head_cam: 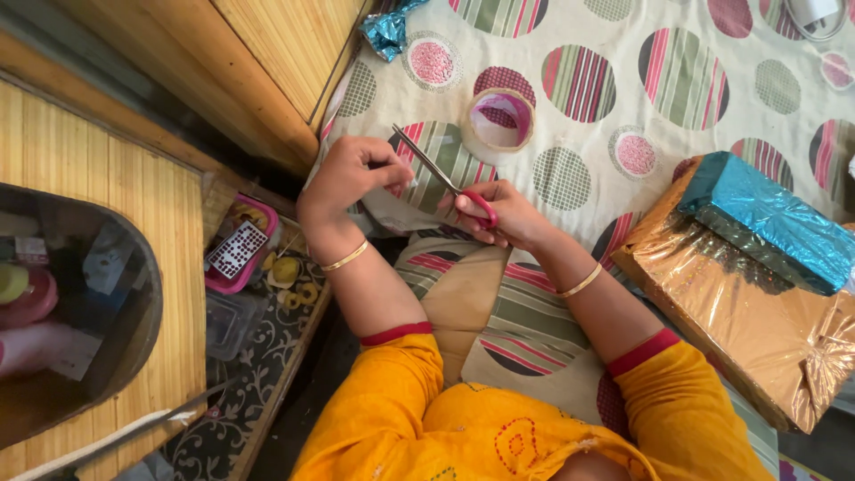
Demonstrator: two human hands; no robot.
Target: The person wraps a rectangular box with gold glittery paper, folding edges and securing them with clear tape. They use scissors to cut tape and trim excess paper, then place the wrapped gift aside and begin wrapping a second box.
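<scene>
Running up-left from the red handles clamped in the right hand [499, 214], the scissors [436, 174] were aimed over the bedsheet [677, 53] at the left hand [352, 174], fingertips pinched together beside the blades.

Illumination is bright, soft daylight, strongest at the upper right. The cream bedsheet with striped circles [623, 107] is evenly lit. Glare appears on the crinkled gold foil-wrapped box [757, 330] and the blue metallic foil sheet [775, 223]. The gap beside the wooden panel [267, 53] lies in deep shadow. Focus is sharp centrally; edges show slight wide-angle stretching.
</scene>
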